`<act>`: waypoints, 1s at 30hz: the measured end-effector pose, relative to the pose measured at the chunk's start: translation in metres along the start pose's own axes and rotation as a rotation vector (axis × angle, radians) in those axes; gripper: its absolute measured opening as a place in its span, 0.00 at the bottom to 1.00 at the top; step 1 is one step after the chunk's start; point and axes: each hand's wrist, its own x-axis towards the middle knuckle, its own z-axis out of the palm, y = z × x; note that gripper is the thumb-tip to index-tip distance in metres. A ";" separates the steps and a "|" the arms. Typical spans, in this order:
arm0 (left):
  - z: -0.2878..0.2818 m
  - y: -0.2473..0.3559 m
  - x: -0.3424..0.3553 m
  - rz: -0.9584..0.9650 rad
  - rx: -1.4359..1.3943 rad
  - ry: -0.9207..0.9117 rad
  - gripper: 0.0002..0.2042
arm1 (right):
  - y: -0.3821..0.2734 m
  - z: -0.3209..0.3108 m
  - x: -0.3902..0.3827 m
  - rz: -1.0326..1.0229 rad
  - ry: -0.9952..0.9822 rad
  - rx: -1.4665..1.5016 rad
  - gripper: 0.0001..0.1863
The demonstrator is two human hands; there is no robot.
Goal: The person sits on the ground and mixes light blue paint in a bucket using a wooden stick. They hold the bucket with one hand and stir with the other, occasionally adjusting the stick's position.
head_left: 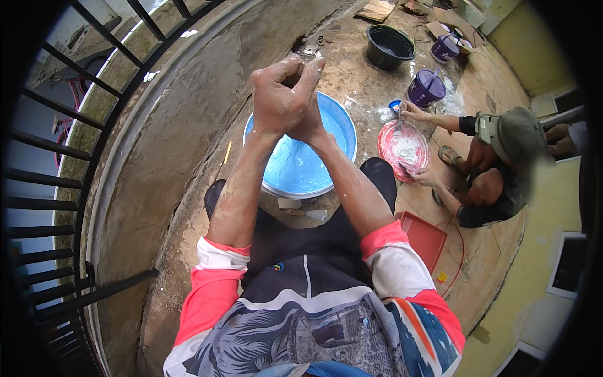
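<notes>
Left hand (272,99): raised over the bucket (342,114); fingers curled closed, contents of fist, if any, hidden.
Blue paint (294,168): inside the bucket, near the floor's (347,70) left edge, before the person's legs, presumably so both arms reach it centrally.
Right hand (306,123): against the left, perhaps to join force; fingers hidden, state cannot be told.
Scraper (316,215): on the floor, beside the bucket, likely kept handy.
Red dish (385,151): right of the bucket, bearing white paste (407,151); co-worker's hand (427,178) apparently steadies its rim.

We see bright blue mixture (295,168), a red dish (388,146) smeared white, purple buckets (427,93), pink-and-white sleeves (213,279), a grey leaf-patterned shirt (251,339) and an olive hat (520,135).
</notes>
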 end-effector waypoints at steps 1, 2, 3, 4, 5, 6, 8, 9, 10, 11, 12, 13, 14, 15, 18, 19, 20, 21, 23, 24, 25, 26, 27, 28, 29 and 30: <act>0.003 -0.007 -0.005 0.012 -0.025 0.008 0.17 | 0.015 0.000 -0.003 0.031 -0.020 -0.002 0.24; 0.005 -0.022 -0.011 -0.022 0.019 -0.007 0.17 | 0.029 0.000 -0.007 0.061 -0.039 -0.004 0.24; 0.008 -0.043 -0.018 -0.055 0.061 -0.022 0.17 | 0.044 0.002 -0.014 0.111 -0.034 -0.027 0.23; 0.013 -0.058 -0.024 -0.089 0.096 -0.040 0.18 | 0.060 0.000 -0.025 0.135 -0.049 -0.082 0.22; 0.019 -0.059 -0.030 -0.080 0.032 -0.039 0.19 | 0.075 -0.001 -0.036 0.159 -0.065 -0.131 0.21; 0.021 -0.075 -0.036 -0.122 0.055 -0.050 0.19 | 0.085 0.000 -0.043 0.178 -0.085 -0.177 0.21; 0.022 -0.117 -0.050 -0.210 0.102 -0.066 0.20 | 0.089 0.005 -0.056 0.252 -0.085 -0.256 0.16; 0.021 -0.124 -0.053 -0.237 0.142 -0.088 0.20 | 0.089 0.007 -0.062 0.313 -0.111 -0.305 0.15; 0.023 -0.126 -0.055 -0.271 0.127 -0.092 0.20 | 0.093 0.007 -0.070 0.375 -0.134 -0.358 0.14; 0.024 -0.128 -0.057 -0.305 0.112 -0.095 0.20 | 0.097 0.009 -0.075 0.334 -0.099 -0.374 0.11; 0.023 -0.128 -0.058 -0.343 0.104 -0.095 0.20 | 0.092 0.012 -0.076 0.358 -0.097 -0.338 0.11; 0.021 -0.129 -0.059 -0.356 0.104 -0.112 0.20 | 0.087 0.014 -0.077 0.382 -0.094 -0.301 0.11; 0.018 -0.129 -0.058 -0.368 0.105 -0.127 0.20 | 0.082 0.016 -0.078 0.404 -0.092 -0.264 0.11; 0.018 -0.126 -0.055 -0.377 0.101 -0.144 0.20 | 0.075 0.018 -0.076 0.406 -0.043 -0.223 0.11; 0.014 -0.091 -0.037 -0.347 0.182 -0.149 0.19 | 0.056 0.019 -0.066 0.436 0.023 -0.108 0.12; 0.012 -0.075 -0.028 -0.319 0.156 -0.130 0.20 | 0.045 0.017 -0.057 0.460 -0.009 -0.079 0.14; 0.011 -0.057 -0.018 -0.289 0.126 -0.116 0.21 | 0.032 0.012 -0.048 0.486 -0.036 -0.054 0.17; 0.008 -0.040 -0.010 -0.262 0.101 -0.097 0.21 | 0.011 0.009 -0.036 0.465 -0.027 -0.044 0.18; -0.003 -0.005 0.004 -0.206 0.090 -0.091 0.20 | -0.022 0.007 -0.020 0.385 -0.006 -0.020 0.18; -0.006 0.006 0.009 -0.177 0.079 -0.090 0.20 | -0.033 0.006 -0.013 0.345 0.007 -0.013 0.18; -0.007 0.010 0.011 -0.145 0.074 -0.076 0.19 | -0.039 0.005 -0.008 0.252 0.018 0.012 0.22; -0.008 0.013 0.012 -0.113 0.069 -0.062 0.19 | -0.039 0.006 -0.006 0.205 0.028 0.015 0.24; -0.008 0.014 0.012 -0.079 0.063 -0.050 0.19 | -0.038 0.008 -0.004 0.156 0.039 0.015 0.25; -0.008 0.014 0.011 -0.063 0.074 -0.042 0.19 | -0.036 0.008 -0.001 0.107 0.051 0.016 0.27; -0.008 0.013 0.008 -0.048 0.086 -0.035 0.18 | -0.030 0.008 -0.001 0.088 0.042 0.029 0.27; -0.007 0.010 0.005 -0.034 0.095 -0.027 0.18 | -0.018 0.008 -0.004 0.070 0.033 0.039 0.28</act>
